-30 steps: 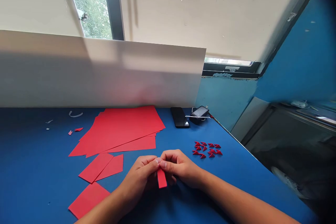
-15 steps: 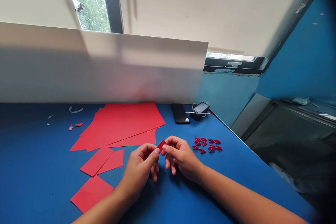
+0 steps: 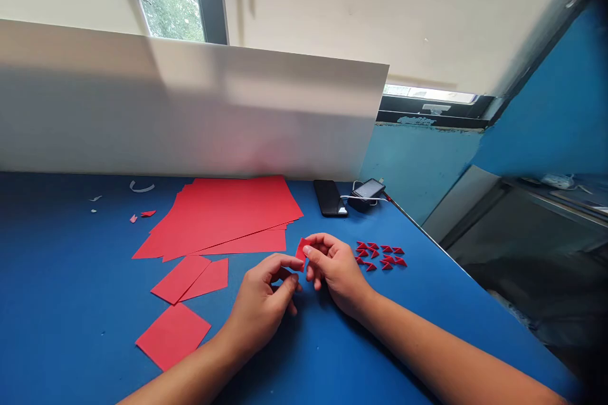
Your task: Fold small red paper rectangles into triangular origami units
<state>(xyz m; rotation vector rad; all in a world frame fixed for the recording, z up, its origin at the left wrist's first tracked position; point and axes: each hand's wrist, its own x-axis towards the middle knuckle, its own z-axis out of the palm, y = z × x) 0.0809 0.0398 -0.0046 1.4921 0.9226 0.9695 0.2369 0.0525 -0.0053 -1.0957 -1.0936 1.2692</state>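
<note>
L hand loosely curled, R hand fingers pinched, fingertips close together

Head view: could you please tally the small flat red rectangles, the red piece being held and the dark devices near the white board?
Small flat red rectangles: 3
Held red piece: 1
Dark devices: 2
Total: 6

paper sheets behind left hand | folded pieces right of right hand | phone before board
</note>
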